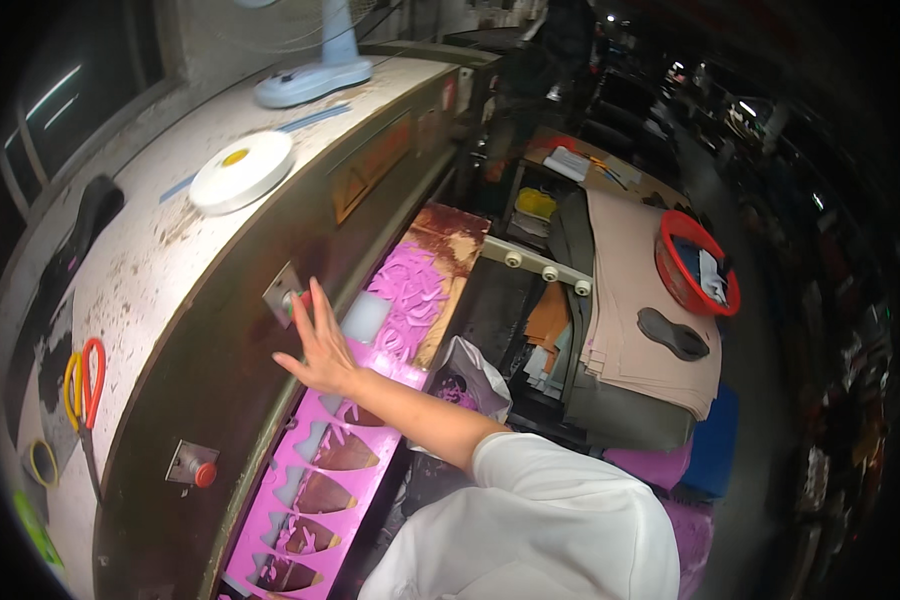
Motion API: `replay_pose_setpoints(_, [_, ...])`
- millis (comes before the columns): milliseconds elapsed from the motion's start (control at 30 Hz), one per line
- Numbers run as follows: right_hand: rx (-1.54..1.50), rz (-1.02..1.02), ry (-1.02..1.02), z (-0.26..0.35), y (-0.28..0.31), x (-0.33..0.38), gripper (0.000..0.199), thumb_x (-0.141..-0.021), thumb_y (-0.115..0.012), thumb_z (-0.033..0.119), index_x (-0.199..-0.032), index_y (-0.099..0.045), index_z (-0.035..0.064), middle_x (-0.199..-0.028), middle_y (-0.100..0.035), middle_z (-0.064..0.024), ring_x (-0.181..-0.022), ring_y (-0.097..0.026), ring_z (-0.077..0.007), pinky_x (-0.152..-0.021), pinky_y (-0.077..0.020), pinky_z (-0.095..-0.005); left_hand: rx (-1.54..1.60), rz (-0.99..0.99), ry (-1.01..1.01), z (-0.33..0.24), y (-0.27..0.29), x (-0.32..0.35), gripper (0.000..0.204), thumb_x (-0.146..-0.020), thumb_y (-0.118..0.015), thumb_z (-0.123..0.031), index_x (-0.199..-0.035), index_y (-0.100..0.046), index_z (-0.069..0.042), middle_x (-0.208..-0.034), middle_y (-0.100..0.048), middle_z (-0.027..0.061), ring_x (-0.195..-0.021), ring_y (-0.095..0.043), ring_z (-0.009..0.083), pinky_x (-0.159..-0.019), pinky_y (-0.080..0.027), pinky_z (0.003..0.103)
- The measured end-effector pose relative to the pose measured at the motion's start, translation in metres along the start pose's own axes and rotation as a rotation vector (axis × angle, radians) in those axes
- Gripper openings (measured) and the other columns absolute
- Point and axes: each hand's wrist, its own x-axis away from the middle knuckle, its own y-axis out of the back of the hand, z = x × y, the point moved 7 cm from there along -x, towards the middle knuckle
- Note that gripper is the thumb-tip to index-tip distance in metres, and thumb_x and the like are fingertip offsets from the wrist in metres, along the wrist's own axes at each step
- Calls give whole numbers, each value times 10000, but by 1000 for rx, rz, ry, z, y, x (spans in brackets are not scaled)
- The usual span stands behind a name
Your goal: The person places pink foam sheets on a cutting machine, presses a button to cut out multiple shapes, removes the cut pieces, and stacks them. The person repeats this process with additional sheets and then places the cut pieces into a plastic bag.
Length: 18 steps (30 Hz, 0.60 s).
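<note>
My right hand [322,345] reaches out on a bare forearm from a white sleeve, its fingers spread. Its fingertips are at a small metal switch plate [283,292] with push buttons on the dark green machine [240,370]; whether they press a button I cannot tell. Beneath the wrist and forearm lies a pink sheet [343,490] with a row of pointed cut-outs, brown board showing through them. Past the hand, a heap of pink offcut strips [410,290] rests on a worn wooden board [460,235], beside a pale translucent block [366,316]. My left hand is out of sight.
A red knob [205,474] sticks out lower on the machine. On its top are a white roll [242,172], scissors [88,400] and a blue fan base [315,80]. To the right, beige sheets [630,290] carry a red basket [692,275] and a dark sole-shaped piece [672,335].
</note>
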Motion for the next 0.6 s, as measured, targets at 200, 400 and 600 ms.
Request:
replay_pose_setpoints(200, [88, 236, -653, -136, 82, 151, 500, -803, -694, 310, -1196, -595, 18, -1136, -609, -240, -1065, -572, -406, -898, -469, -472, 300, -227, -152, 2, 3, 65, 295, -958, -556, -221, -968, -647, 59, -820, -656, 221, -720, -630, 373, -638, -503, 418])
replay_pose_setpoints(400, [82, 321, -848, -195, 58, 160, 347, -856, -625, 383, -886, -678, 41, -832, -669, -203, -848, -653, -385, -764, -509, -479, 345, -266, -222, -8, -30, 81, 295, -967, -533, -205, -967, -639, 70, -786, -649, 235, -688, -620, 388, -611, -501, 435])
replay_pose_setpoints(600, [-127, 71, -573, -179, 122, 184, 188, -852, -629, 223, -841, -643, 36, -825, -644, -175, -815, -606, -385, -735, -465, -495, 371, -259, -266, -55, -25, 106, 283, -972, -527, -199, -1004, -622, 65, -809, -647, 220, -709, -619, 353, -628, -503, 416])
